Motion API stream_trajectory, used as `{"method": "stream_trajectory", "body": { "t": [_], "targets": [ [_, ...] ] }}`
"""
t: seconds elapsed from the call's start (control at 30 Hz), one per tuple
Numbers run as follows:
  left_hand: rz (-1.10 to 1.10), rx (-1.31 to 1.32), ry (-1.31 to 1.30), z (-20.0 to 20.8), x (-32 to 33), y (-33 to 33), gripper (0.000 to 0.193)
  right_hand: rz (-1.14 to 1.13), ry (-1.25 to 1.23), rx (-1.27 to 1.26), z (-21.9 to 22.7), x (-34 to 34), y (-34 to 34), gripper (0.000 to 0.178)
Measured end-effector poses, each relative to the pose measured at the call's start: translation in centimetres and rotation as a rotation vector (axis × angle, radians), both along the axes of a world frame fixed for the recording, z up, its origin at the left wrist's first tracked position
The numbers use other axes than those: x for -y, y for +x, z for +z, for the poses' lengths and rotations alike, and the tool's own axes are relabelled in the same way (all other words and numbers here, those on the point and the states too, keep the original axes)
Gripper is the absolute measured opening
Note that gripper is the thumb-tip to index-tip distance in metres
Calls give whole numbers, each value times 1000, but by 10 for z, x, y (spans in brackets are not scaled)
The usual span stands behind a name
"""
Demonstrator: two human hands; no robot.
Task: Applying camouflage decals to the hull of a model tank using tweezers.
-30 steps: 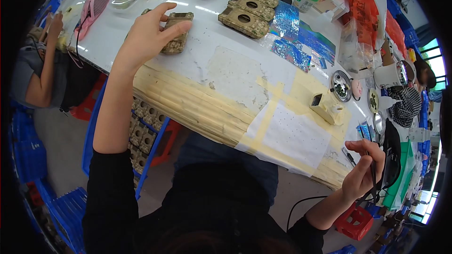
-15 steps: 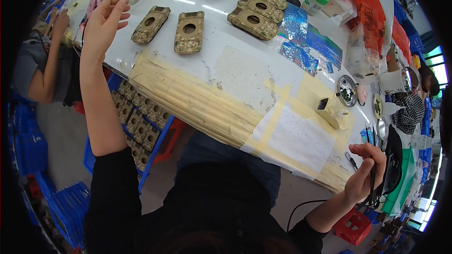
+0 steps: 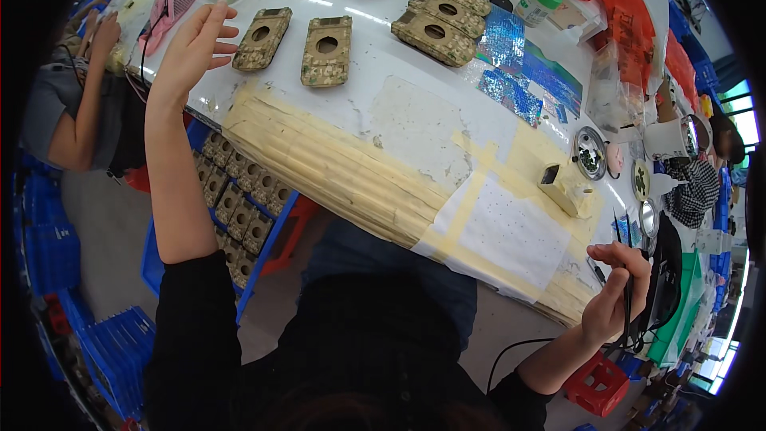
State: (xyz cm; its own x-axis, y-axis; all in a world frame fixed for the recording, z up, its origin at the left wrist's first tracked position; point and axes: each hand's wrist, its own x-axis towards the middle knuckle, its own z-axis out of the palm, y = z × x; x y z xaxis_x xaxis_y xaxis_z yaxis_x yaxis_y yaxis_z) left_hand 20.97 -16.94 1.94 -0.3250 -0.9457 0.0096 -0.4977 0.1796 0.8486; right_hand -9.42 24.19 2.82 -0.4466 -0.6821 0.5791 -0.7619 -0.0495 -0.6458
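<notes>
My left hand [image 3: 191, 52] is raised at the far left of the table, fingers stretched out and apart, with nothing in it. Just right of its fingertips lies a camouflage toy tank body [image 3: 262, 38] with a round hole in its top. A second camouflage tank body [image 3: 326, 51] lies a little further right. At the right edge of the table my right hand [image 3: 613, 295] is curled around dark tweezers [image 3: 628, 301], whose thin tips point away from me. A small screwdriver-like tool [image 3: 595, 270] lies beside that hand, partly hidden.
More tank bodies [image 3: 433, 37] stand at the back. A tape-covered block [image 3: 566, 189], a round metal dish [image 3: 590, 153] and white paper [image 3: 499, 231] are on the right. Below the left edge, a blue crate [image 3: 267, 259] holds several tank bodies. A co-worker's arm [image 3: 84, 116] is at far left.
My left hand has shifted slightly right and its fingers have opened out beside the nearest tank body. The tweezers in my right hand have turned slightly, their tips now showing above the fingers.
</notes>
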Motion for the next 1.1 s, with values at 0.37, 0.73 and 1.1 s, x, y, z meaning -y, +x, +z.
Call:
{"method": "stream_trajectory", "body": {
  "t": [0.37,0.73,1.1],
  "targets": [
    [-65,637,-694,-34,-56,-83,88,8,72,-102,5,3,4,28],
    [-59,683,-582,3,-76,-70,46,-49,45,-37,-15,-21,-4,33],
    [227,624,-621,-28,-62,146,54,-166,53,-33,-24,-69,-33,39]
  ]
}}
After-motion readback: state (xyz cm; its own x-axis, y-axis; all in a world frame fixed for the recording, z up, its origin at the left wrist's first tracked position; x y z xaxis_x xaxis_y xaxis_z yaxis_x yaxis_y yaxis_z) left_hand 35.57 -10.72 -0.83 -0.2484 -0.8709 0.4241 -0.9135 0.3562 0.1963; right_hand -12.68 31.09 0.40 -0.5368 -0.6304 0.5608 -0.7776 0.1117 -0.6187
